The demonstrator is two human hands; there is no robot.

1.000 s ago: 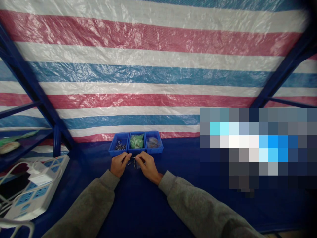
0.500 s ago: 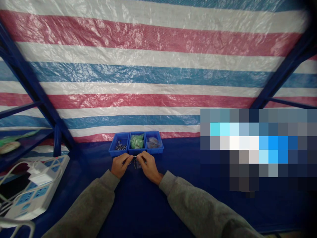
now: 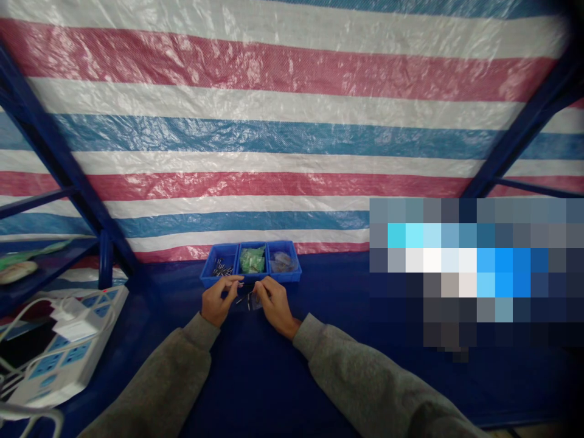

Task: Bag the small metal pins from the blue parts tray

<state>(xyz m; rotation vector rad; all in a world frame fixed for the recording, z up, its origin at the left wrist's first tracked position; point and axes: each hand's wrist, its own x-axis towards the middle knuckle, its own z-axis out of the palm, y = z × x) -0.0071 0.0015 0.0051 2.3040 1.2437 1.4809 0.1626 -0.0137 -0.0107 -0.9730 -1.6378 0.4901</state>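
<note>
Head: blue bins point(image 3: 291, 278) just beyond hands point(image 3: 276, 307)

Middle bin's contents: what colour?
The middle bin holds green and whitish contents, best seen in the head view.

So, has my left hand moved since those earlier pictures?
Yes, slightly forward: your left hand has its index finger raised closer to the blue bins, which haven't moved, and overlaps their front edge more.

The dark blue tabletop point(image 3: 274, 377) carries three joined blue bins point(image 3: 219, 282) and a white power strip point(image 3: 75, 371).
</note>
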